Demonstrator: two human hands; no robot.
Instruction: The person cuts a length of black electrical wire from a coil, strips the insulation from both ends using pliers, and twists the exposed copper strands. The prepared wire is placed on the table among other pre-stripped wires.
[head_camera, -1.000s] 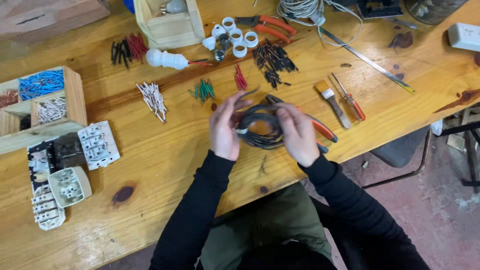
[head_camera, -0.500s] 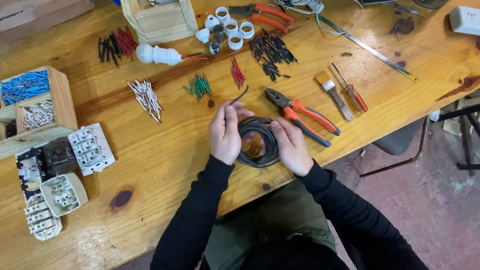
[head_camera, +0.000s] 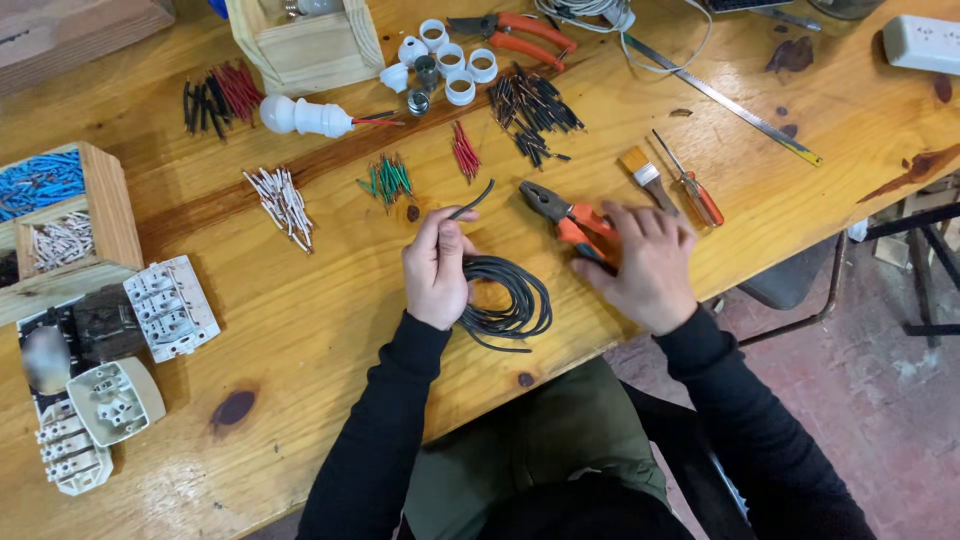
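At the far left of the wooden table (head_camera: 300, 330) stands a wooden box (head_camera: 95, 215) of blue and white wire pieces, with white switch plates (head_camera: 170, 305) just in front of it; further right lie a bundle of white wire pieces (head_camera: 283, 205) and a small fan of green ones (head_camera: 388, 178).

The left hand (head_camera: 438, 268) is curled closed around one side of a coil of black cable (head_camera: 510, 300); the thumb and fingers pinch the cable's free end, which sticks up and to the right above the knuckles; the coil itself lies flat on the table, near the front edge, between the two hands.

The right hand (head_camera: 645, 265) rests palm down over the orange handles of a pair of pliers (head_camera: 562, 212); the fingers are spread and only loosely bent, touching the handles, and whether they have closed round them cannot be told; the pliers' dark nose points up and left, clear of the hand; a small paintbrush (head_camera: 642, 172) and an orange screwdriver (head_camera: 692, 188) lie just beyond the fingertips.
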